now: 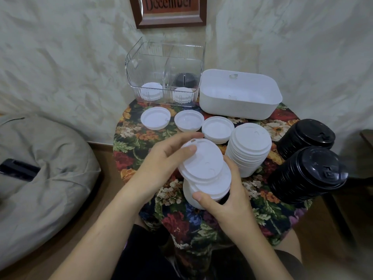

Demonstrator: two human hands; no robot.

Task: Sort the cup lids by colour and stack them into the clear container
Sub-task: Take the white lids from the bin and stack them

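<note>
A home – beanbag, floral tablecloth

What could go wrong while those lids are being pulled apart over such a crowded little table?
The white stack, held between the left hand and right hand, is skewed at the top; lids might slide off. The nearer black stack leans at the table's right edge, so a nudge from an elbow could tip it to the floor.

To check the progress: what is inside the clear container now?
The clear container holds front-left white lids, front-right white lids, and black lids behind the latter. Its ribbed walls blur their counts and the back-left compartment.
</note>
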